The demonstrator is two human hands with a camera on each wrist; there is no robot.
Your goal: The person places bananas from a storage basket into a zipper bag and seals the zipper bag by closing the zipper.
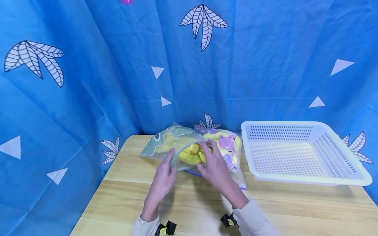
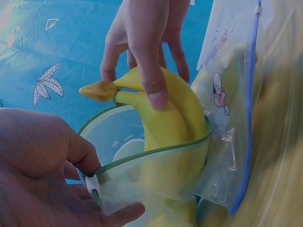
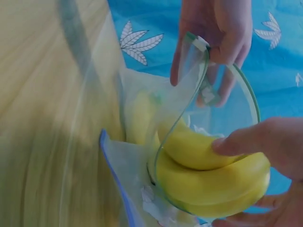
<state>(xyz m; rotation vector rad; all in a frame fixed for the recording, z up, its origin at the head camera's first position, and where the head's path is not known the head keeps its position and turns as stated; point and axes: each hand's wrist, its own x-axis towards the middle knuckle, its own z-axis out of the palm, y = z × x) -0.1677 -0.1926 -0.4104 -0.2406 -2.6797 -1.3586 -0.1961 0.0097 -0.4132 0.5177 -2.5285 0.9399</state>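
Observation:
A bunch of yellow bananas (image 1: pixel 189 156) sits partly inside a clear zip bag (image 2: pixel 123 168) with a green rim, its stem end sticking out of the open mouth. My right hand (image 1: pixel 217 168) grips the bunch near the stem, thumb on one side and fingers on the other, as the right wrist view shows on the bananas (image 3: pixel 213 179). At the bag's rim, beside the white slider (image 2: pixel 92 183), my left hand (image 1: pixel 161 178) pinches the edge. More yellow shows through the bag's printed side; its lower part is hidden.
A second zip bag (image 1: pixel 236 165) with pink and purple prints and a blue seal lies behind my right hand, yellow contents inside. To the right stands a white perforated basket (image 1: pixel 251 157). A blue patterned curtain (image 1: pixel 265 65) hangs behind the wooden table (image 1: pixel 124 190).

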